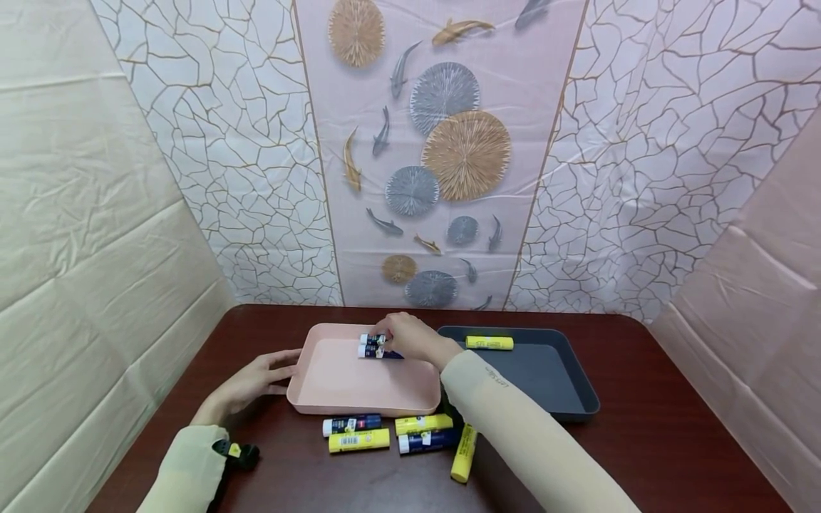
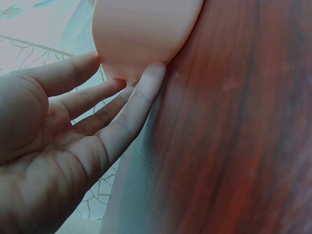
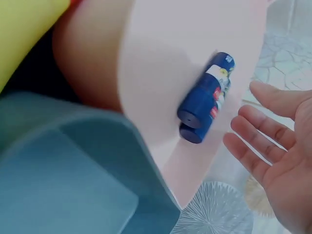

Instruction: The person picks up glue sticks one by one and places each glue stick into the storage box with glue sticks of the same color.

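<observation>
- Five glue sticks, three yellow and two blue, lie on the table before the pink tray.
- Left hand: fingers spread, touching the tray's left end.
- Right hand: fingers loosely spread, seemingly just clear of two blue sticks inside the pink tray.
- Dark tray, right: one yellow stick along its far wall.

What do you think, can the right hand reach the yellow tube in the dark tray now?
Probably yes: the right hand appears empty and is at the neighbouring pink tray, and nothing covers the yellow tube in the dark tray.
</observation>
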Motion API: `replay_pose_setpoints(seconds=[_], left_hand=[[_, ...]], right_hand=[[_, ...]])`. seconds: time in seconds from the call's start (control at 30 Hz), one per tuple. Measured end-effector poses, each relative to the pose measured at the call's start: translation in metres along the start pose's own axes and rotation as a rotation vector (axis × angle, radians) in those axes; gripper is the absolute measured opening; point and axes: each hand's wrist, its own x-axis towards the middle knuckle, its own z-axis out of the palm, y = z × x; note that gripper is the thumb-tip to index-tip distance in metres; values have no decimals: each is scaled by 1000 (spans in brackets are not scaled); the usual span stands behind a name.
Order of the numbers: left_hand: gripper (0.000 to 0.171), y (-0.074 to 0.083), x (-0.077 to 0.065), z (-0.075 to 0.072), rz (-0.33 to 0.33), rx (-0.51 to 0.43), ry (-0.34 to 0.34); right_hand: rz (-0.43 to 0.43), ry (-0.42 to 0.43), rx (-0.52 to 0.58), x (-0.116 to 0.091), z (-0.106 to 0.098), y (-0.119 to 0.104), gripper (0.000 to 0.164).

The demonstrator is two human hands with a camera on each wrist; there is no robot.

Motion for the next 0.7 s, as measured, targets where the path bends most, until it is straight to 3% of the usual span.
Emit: replay_pose_setpoints(seconds=[0.27,0.57,0.7], left_hand=[[63,-3,-3,1,-10,-3,13],[64,-3,-3,3,1,-13,-1],[62,0,0,1,11,-4,-5]], right_hand=[[-77,26,195,-16,-18,5,31],[-127,-5,292,-60,-41,0,32],[-157,-8,287,-77,-50,3,31]])
